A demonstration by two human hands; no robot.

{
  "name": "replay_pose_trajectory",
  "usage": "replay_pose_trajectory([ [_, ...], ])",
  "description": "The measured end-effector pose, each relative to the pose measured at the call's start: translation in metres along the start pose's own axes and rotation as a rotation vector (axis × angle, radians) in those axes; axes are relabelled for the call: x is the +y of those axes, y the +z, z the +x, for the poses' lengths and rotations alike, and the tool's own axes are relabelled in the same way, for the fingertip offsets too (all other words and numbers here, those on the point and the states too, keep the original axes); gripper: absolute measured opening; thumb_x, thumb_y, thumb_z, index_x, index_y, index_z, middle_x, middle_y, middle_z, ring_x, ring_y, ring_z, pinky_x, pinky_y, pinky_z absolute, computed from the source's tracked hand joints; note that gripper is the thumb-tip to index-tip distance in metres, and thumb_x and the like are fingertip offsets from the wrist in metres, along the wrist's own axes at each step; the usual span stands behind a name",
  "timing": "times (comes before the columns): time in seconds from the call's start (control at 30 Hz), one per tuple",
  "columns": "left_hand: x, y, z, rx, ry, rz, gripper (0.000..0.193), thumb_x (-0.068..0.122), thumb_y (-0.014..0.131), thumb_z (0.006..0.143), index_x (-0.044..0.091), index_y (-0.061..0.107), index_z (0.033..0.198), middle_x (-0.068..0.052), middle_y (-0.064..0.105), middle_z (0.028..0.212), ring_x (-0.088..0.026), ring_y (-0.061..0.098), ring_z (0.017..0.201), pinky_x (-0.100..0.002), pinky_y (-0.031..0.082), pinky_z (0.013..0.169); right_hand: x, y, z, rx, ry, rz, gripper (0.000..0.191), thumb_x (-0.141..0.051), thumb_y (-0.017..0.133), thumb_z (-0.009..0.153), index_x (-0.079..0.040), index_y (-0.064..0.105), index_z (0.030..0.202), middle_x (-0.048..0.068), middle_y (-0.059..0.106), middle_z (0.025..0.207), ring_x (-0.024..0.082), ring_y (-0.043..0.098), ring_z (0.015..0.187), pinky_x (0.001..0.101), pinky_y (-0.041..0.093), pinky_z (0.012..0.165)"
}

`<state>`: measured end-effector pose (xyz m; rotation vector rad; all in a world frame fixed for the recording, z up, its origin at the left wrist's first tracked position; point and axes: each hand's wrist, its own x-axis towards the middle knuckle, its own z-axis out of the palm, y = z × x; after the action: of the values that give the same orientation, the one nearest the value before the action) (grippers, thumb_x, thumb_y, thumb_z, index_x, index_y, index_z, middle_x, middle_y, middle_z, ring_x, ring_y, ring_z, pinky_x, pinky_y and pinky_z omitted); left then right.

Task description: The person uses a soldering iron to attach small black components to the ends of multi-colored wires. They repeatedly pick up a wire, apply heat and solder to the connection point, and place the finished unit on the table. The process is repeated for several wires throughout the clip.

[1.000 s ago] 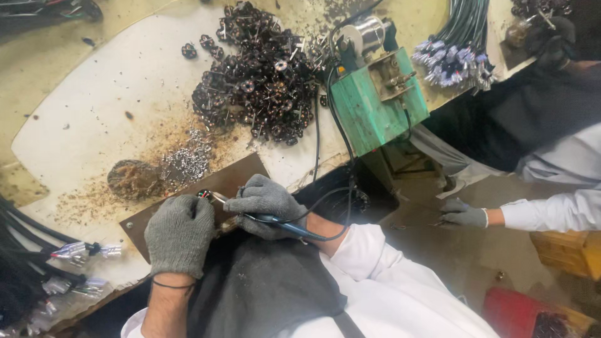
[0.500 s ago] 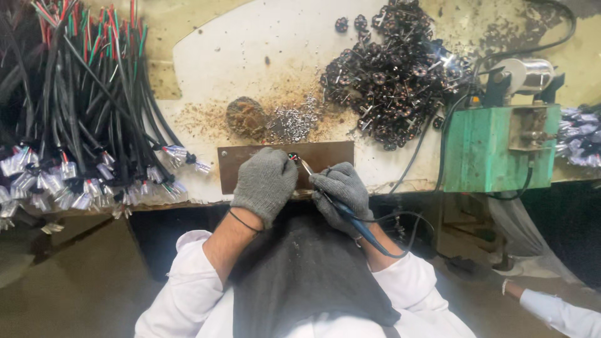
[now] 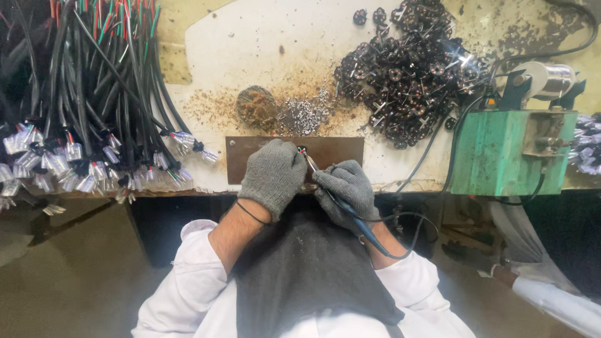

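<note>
Gloved left hand (image 3: 273, 176) pins a small part (image 3: 302, 150) on the brown plate (image 3: 338, 150) at the tabletop (image 3: 250, 50) edge, steadying it while right hand (image 3: 348, 188), fingers clamped on soldering iron (image 3: 341, 205), tips it.

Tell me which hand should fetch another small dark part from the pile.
Probably the left hand: it holds no tool. The right hand grips the soldering iron, although the dark parts pile lies on its side.

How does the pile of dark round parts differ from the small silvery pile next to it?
The pile of dark round parts is far larger and brown-black, with thin pins sticking out. The small silvery pile is low, pale and made of tiny bits, and lies nearer the brown plate. Both lie loose on the white board.
</note>
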<state>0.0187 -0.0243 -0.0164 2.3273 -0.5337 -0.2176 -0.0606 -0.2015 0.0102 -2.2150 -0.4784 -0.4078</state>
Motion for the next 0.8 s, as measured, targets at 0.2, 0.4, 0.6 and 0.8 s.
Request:
replay_pose_trajectory([
  [0.2, 0.0014, -0.0007, 0.0024, 0.004, 0.021, 0.034, 0.021, 0.022, 0.064, 0.091, 0.006, 0.066, 0.079, -0.015, 0.066, 0.082, -0.034, 0.067, 0.081, -0.047, 0.054, 0.074, -0.0009, -0.0009, -0.0004, -0.006, 0.011, -0.01, 0.036, -0.003, 0.079, 0.081, -0.004, 0.068, 0.116, 0.01, 0.068, 0.095, 0.03, 0.063, 0.089, 0.041, 0.052, 0.081],
  [0.4, 0.0035, -0.0012, 0.0043, -0.009, 0.005, 0.044, 0.022, 0.024, 0.065, 0.092, 0.006, 0.067, 0.079, -0.015, 0.067, 0.081, -0.035, 0.067, 0.081, -0.047, 0.054, 0.073, -0.001, -0.0014, -0.0006, -0.023, 0.033, -0.015, 0.036, -0.003, 0.079, 0.081, -0.004, 0.068, 0.115, 0.01, 0.068, 0.096, 0.03, 0.063, 0.089, 0.0407, 0.052, 0.082],
  [0.6, 0.0027, -0.0014, 0.004, 0.001, 0.005, 0.031, 0.021, 0.023, 0.065, 0.09, 0.006, 0.067, 0.079, -0.016, 0.066, 0.083, -0.036, 0.067, 0.081, -0.048, 0.055, 0.074, 0.0003, -0.0002, -0.0001, -0.031, 0.013, -0.029, 0.036, -0.003, 0.08, 0.08, -0.004, 0.069, 0.114, 0.009, 0.068, 0.094, 0.03, 0.063, 0.088, 0.0415, 0.052, 0.081],
  [0.8, 0.0029, -0.0013, 0.0038, -0.003, 0.0, 0.039, 0.021, 0.024, 0.065, 0.089, 0.006, 0.068, 0.078, -0.016, 0.066, 0.082, -0.036, 0.067, 0.079, -0.048, 0.054, 0.073, 0.0017, -0.0009, 0.0014, -0.038, -0.024, -0.013, 0.035, -0.003, 0.079, 0.081, -0.004, 0.068, 0.114, 0.008, 0.068, 0.093, 0.029, 0.065, 0.088, 0.0414, 0.052, 0.082],
])
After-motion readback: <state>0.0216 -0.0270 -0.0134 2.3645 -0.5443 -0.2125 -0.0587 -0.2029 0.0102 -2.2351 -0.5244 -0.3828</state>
